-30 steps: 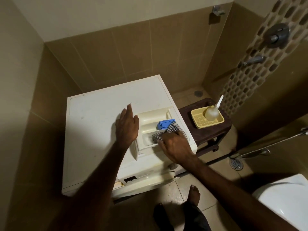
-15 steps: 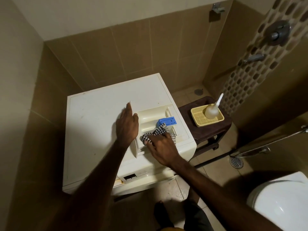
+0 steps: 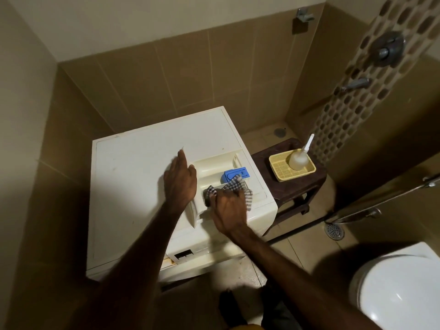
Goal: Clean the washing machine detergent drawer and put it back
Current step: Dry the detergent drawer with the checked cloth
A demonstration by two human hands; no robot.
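1. Washer (image 3: 133,186) stands in the tiled corner; the drawer (image 3: 214,166) lies out on its top, by the right edge.
2. Left hand (image 3: 179,181) lies flat, fingers straight and together, palm down on the washer top, touching the drawer's left side; thumb at the drawer rim.
3. Right hand (image 3: 229,208) is just right of it, fingers curled, gripping a checked cloth (image 3: 238,186) pressed into the drawer's near compartment; hand slightly blurred.
4. Blue insert (image 3: 234,175) sits in the drawer's middle compartment, just beyond the cloth.
5. Stool (image 3: 297,184) right of the washer carries a yellow tray (image 3: 281,169) with a bottle (image 3: 298,159).
6. Toilet (image 3: 400,294) at bottom right.
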